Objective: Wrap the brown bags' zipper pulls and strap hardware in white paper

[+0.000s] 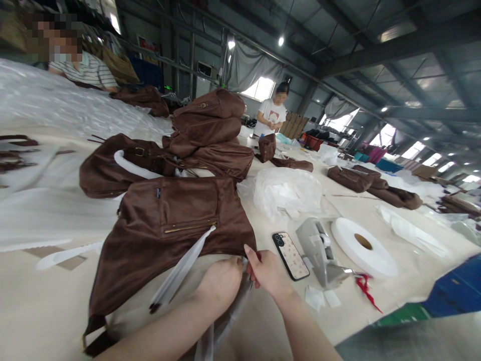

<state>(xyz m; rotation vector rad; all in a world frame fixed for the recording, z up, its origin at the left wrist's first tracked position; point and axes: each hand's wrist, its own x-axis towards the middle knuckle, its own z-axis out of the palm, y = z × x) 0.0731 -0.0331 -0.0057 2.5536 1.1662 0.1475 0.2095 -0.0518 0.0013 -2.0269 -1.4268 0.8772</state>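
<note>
The right hand pinches the right end of the brown bag, thumb forward; the left hand curls beside it, fingertips hidden, its grip unclear. The bag lies on the table, long axis slanting from near left to far right.

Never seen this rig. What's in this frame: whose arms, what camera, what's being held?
No machine: just a person's bare left hand and right hand. The one picture comes from a camera on that person's head, looking forward and down. The hands come together at the near right edge of a brown bag on a pale table; exactly what they grasp is partly hidden. A white strip runs from the bag's zip. To the right lie a phone, a grey tape dispenser, a white roll and something red, maybe scissors. More brown bags are piled behind.
</note>
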